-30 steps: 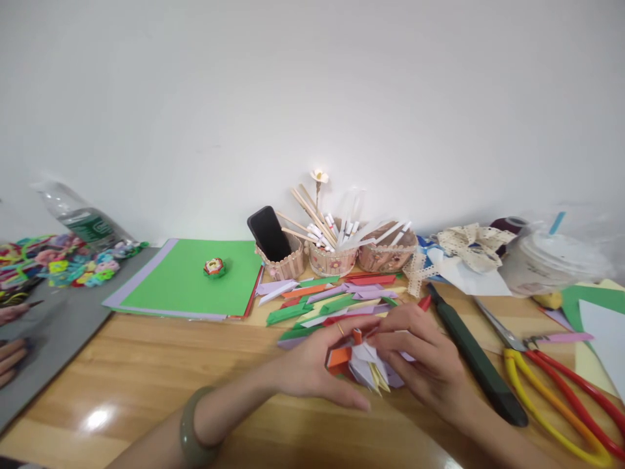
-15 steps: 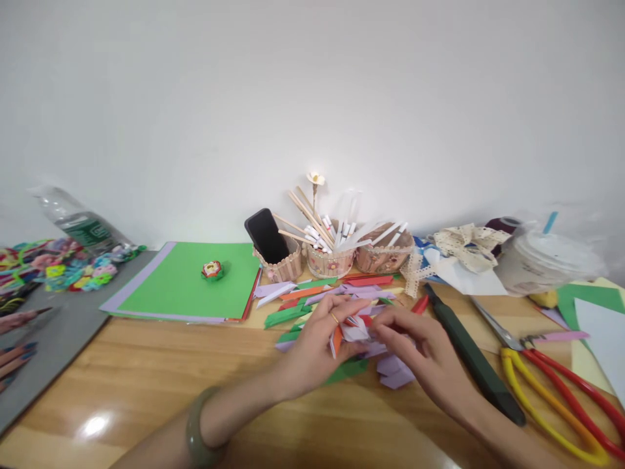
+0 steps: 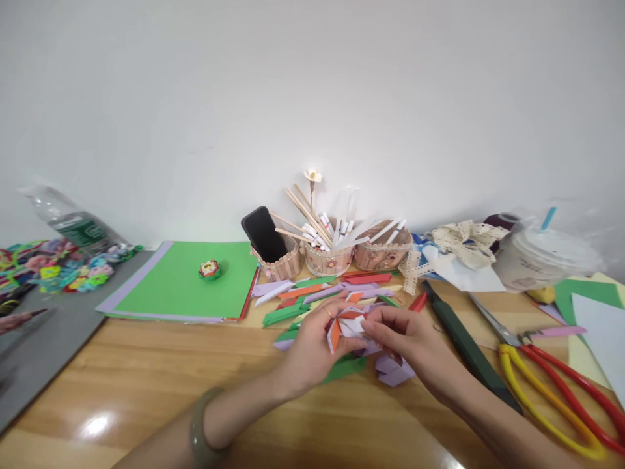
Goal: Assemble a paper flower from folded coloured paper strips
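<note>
My left hand (image 3: 315, 345) is closed around an orange and white folded paper piece (image 3: 334, 333), whose pointed folds stick out between thumb and fingers. My right hand (image 3: 403, 335) pinches the white part of the same piece from the right, fingertips close to the left hand's. Beneath and behind both hands lies a pile of folded paper strips (image 3: 288, 312) in green, purple, orange, red and white. Below the right fingers sits a folded purple paper piece (image 3: 393, 371). Part of the held piece is hidden by the fingers.
Green paper sheets (image 3: 180, 286) bear a small paper flower (image 3: 209, 270). Three wooden baskets stand behind, the middle basket (image 3: 328, 260) holding sticks and pens. Right lie a dark green bar-like tool (image 3: 463, 342), scissors (image 3: 517, 345) and a lidded cup (image 3: 541, 257). Another person's hand (image 3: 17, 322) shows far left.
My right hand has closed in on the folded paper and now pinches it. More of its orange folds show in my left hand. At far left, the other person's lower fingers have gone from view.
</note>
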A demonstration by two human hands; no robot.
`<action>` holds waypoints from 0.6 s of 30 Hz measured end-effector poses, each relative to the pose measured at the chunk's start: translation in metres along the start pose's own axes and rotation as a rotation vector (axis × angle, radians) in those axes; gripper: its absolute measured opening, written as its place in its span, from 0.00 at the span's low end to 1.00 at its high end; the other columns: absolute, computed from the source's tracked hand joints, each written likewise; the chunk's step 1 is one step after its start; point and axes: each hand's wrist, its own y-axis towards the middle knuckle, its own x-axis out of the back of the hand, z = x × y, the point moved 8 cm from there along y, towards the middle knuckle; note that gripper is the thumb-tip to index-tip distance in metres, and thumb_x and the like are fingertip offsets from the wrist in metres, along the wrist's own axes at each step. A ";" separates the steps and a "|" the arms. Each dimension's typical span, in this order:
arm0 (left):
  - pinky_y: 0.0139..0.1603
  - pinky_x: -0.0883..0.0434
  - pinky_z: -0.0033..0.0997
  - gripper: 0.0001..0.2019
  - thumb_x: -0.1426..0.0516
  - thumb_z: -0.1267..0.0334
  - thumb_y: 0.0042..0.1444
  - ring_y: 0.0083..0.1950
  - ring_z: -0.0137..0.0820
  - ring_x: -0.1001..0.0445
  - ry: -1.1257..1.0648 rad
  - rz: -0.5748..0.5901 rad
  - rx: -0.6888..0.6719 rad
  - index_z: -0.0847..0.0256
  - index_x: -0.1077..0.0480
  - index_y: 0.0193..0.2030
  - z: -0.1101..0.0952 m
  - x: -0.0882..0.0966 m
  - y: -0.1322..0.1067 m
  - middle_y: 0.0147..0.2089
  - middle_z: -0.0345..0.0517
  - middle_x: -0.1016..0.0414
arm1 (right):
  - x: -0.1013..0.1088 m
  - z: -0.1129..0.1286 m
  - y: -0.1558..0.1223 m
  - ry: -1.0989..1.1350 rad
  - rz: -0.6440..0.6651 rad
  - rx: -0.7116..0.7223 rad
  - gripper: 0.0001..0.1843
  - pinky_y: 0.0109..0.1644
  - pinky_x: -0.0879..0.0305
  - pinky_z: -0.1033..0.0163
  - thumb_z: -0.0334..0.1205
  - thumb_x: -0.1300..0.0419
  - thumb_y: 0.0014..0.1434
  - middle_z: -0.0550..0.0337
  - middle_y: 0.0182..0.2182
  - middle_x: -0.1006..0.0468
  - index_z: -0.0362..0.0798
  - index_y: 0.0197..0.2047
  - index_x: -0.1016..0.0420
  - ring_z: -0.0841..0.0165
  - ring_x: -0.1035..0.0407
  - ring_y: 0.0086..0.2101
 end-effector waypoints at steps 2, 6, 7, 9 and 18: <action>0.54 0.38 0.41 0.15 0.37 0.68 0.43 0.54 0.43 0.33 -0.025 -0.009 0.003 0.60 0.29 0.41 0.001 0.000 -0.001 0.50 0.51 0.28 | -0.001 -0.001 -0.001 0.001 0.001 -0.015 0.25 0.17 0.55 0.72 0.61 0.43 0.48 0.70 0.15 0.42 0.45 0.22 0.37 0.79 0.49 0.14; 0.53 0.38 0.39 0.15 0.38 0.68 0.44 0.52 0.41 0.32 -0.045 -0.014 -0.010 0.60 0.29 0.41 -0.001 0.001 0.000 0.49 0.51 0.28 | -0.003 -0.002 -0.002 0.000 -0.001 -0.049 0.25 0.16 0.55 0.72 0.61 0.41 0.46 0.70 0.13 0.42 0.45 0.22 0.37 0.79 0.49 0.14; 0.52 0.37 0.39 0.14 0.38 0.67 0.44 0.51 0.41 0.31 -0.059 -0.011 -0.009 0.60 0.29 0.41 -0.002 0.001 0.000 0.48 0.51 0.28 | -0.003 -0.002 -0.002 0.003 -0.003 -0.057 0.24 0.16 0.55 0.72 0.60 0.41 0.45 0.70 0.13 0.42 0.45 0.22 0.37 0.79 0.48 0.14; 0.51 0.36 0.38 0.15 0.38 0.65 0.44 0.49 0.40 0.30 -0.086 0.002 -0.003 0.61 0.29 0.41 -0.003 0.001 0.000 0.47 0.51 0.28 | -0.003 -0.002 -0.003 0.011 -0.010 -0.064 0.24 0.16 0.55 0.72 0.59 0.41 0.46 0.70 0.13 0.42 0.45 0.22 0.37 0.79 0.48 0.14; 0.43 0.34 0.31 0.21 0.34 0.63 0.38 0.43 0.35 0.30 -0.360 0.084 0.090 0.59 0.29 0.42 0.007 -0.007 0.000 0.43 0.45 0.28 | -0.001 0.002 0.000 0.017 -0.052 -0.027 0.22 0.17 0.56 0.71 0.57 0.40 0.44 0.68 0.14 0.41 0.45 0.21 0.36 0.79 0.49 0.15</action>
